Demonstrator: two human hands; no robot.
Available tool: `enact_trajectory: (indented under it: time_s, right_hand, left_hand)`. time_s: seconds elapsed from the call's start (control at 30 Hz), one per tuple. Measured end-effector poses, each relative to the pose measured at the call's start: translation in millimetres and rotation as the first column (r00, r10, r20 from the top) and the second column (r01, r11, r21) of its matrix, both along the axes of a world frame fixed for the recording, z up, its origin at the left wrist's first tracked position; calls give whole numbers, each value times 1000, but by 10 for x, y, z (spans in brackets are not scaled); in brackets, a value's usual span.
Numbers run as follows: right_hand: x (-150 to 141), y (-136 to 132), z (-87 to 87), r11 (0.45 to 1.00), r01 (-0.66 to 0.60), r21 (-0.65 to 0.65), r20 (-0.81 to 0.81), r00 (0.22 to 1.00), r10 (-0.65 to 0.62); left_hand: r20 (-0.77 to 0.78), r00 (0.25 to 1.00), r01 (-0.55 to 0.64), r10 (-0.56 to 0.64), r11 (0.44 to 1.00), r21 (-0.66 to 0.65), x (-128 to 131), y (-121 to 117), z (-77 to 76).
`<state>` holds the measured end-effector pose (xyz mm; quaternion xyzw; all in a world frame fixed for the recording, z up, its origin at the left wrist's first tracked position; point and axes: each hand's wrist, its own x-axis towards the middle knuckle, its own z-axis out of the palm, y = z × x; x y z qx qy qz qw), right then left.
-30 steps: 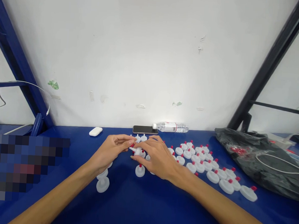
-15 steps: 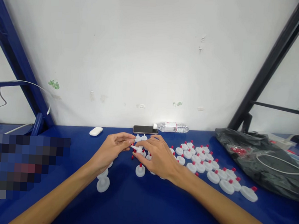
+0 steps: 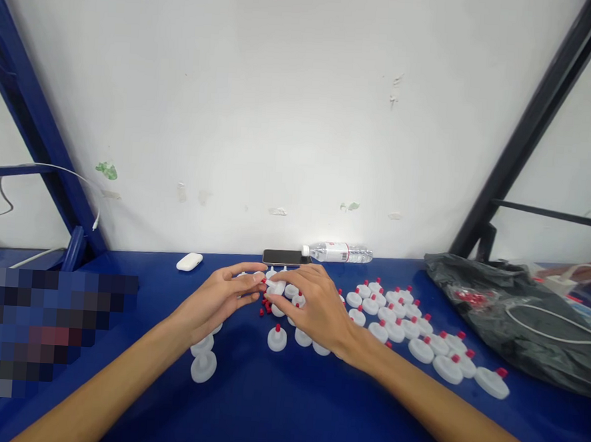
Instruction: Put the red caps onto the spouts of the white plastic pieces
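Note:
Over the middle of the table my right hand [image 3: 315, 309] grips a white round nozzle lid [image 3: 276, 287], its spout tilted toward the left. My left hand [image 3: 221, 296] pinches a small red cap [image 3: 264, 281] between thumb and fingertips, right at the spout's tip. Below the hands lies a small pile of loose red caps [image 3: 267, 307]. A lid with a red cap on its spout [image 3: 277, 338] stands in front of the pile. At the left, beside my left wrist, are several lids without red caps [image 3: 203, 367]. My right hand hides part of the lids behind it.
Several red-capped lids [image 3: 396, 329] spread across the right side. Farther right lies a dark plastic bag [image 3: 532, 349] with a clear packet of red pieces [image 3: 473, 298]. Along the wall are a phone [image 3: 280, 257], a water bottle [image 3: 341, 252] and a white case [image 3: 189, 262].
The lid in my right hand has turned, so its round base shows more. My left hand's lower fingers have spread a little. Part of another person's hand now shows at the far right.

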<state>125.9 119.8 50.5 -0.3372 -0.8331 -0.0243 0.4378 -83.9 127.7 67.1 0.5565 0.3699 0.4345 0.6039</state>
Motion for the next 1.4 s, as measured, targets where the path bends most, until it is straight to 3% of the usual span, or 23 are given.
enact_trajectory:
  time_s: [0.17, 0.27, 0.63, 0.77, 0.9, 1.0, 1.2, 1.4]
  right_hand:
    - [4, -62, 86, 997, -64, -43, -173, 983, 56]
    - [-3, -83, 92, 996, -74, -42, -190, 980, 65]
    - [-38, -94, 12, 987, -126, 98, -93, 987, 135]
    - [41, -14, 121, 997, -65, 35, -70, 995, 68]
    - [275, 193, 289, 966, 200, -165, -32, 978, -208]
    - [492, 376, 327, 912, 342, -225, 37, 939, -342]
    - [738, 572, 208, 804, 541, -248, 255, 837, -485]
    - [811, 659, 79, 713, 627, -313, 483, 752, -449]
  left_hand:
    - [123, 971, 212, -206, 977, -35, 65, -92, 74]
    - [104, 963, 250, -250, 968, 10, 113, -158, 86]
    - [-175, 978, 152, -113, 962, 225, 122, -176, 69]
    - [-305, 952, 98, -13, 959, 266, 137, -145, 43]
    - [-515, 821, -4, 245, 905, 426, 128, -77, -73]
    - [-657, 651, 55, 379, 840, 540, 110, -48, -156]
    - [-807, 407, 253, 428, 796, 550, 107, -64, -200]
    - [-865, 309, 306, 395, 820, 484, 93, -37, -220]
